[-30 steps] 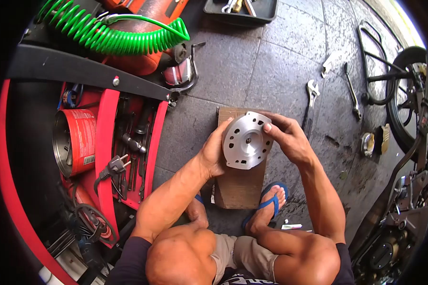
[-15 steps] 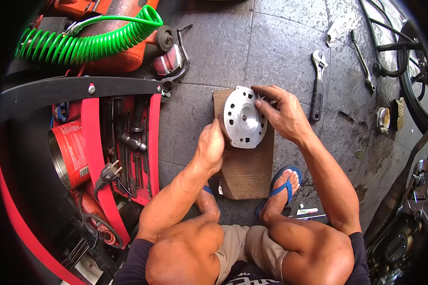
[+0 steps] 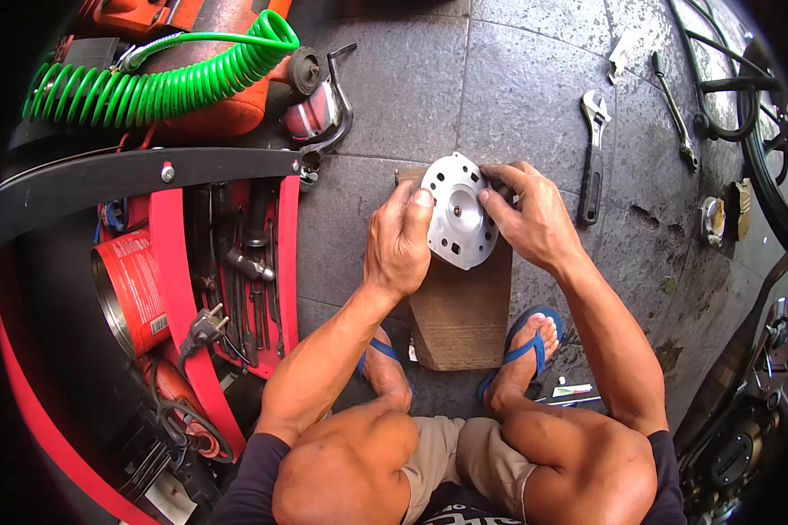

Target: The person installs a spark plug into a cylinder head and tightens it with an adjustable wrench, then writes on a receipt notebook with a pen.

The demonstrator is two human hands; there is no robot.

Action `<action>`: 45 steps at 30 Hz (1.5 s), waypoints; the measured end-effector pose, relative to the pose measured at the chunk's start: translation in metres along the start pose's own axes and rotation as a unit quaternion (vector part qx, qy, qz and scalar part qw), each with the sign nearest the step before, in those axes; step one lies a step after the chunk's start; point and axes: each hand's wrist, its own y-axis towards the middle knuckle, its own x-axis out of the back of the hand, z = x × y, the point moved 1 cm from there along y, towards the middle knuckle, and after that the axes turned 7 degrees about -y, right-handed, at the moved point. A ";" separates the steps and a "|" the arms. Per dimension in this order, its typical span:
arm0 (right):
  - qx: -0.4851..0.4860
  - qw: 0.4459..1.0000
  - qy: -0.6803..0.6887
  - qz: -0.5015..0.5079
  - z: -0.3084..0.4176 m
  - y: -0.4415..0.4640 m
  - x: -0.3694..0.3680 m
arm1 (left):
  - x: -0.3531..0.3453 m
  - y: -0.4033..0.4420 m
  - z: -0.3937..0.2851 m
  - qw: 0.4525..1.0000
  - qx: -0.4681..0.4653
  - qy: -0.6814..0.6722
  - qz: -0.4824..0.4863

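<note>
A silver metal cylinder head [image 3: 446,229], with a round dished centre and several holes around its rim, is tilted above a brown wooden block [image 3: 460,328]. My left hand [image 3: 400,236] grips its left edge, thumb on the face and fingers behind. On the opposite edge, my right hand [image 3: 534,210] has it between thumb and fingers. The underside of the part is hidden from me.
To the right on the tiled floor lie an adjustable wrench [image 3: 593,157] and a ratchet [image 3: 674,109]. A red tool trolley [image 3: 179,289] holding hand tools and a tin [image 3: 131,289] stands at left. Above it, a green coiled air hose [image 3: 166,92] hangs. Motorcycle parts [image 3: 735,446] line the right.
The cylinder head has turned a little between my hands and tilted. My left hand has moved up along its edge, with the thumb now on the face.
</note>
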 end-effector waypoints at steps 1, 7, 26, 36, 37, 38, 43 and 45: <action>-0.006 1.000 0.000 0.008 0.001 -0.001 0.001 | 0.000 0.002 0.000 1.000 0.002 0.000 0.001; 0.009 0.999 0.034 0.012 -0.010 -0.007 0.000 | 0.006 0.006 -0.005 0.999 -0.001 0.016 0.044; -0.083 0.991 0.107 0.004 -0.051 -0.021 0.021 | 0.030 -0.007 0.020 0.970 -0.158 0.178 0.043; 0.028 0.995 0.076 0.049 -0.023 -0.015 0.008 | 0.014 0.001 0.026 0.953 -0.198 0.207 0.100; 0.011 0.994 0.077 0.075 -0.022 -0.015 0.009 | 0.012 0.000 0.027 0.953 -0.199 0.206 0.102; 0.021 0.995 0.068 0.076 -0.021 -0.014 0.011 | 0.011 -0.001 0.030 0.964 -0.187 0.159 0.099; 0.045 0.983 0.165 0.064 -0.024 -0.012 0.029 | 0.009 -0.001 0.007 0.985 -0.113 0.045 0.122; 0.005 0.960 0.265 0.090 -0.018 -0.015 0.041 | 0.009 -0.001 0.001 0.987 -0.088 -0.003 0.135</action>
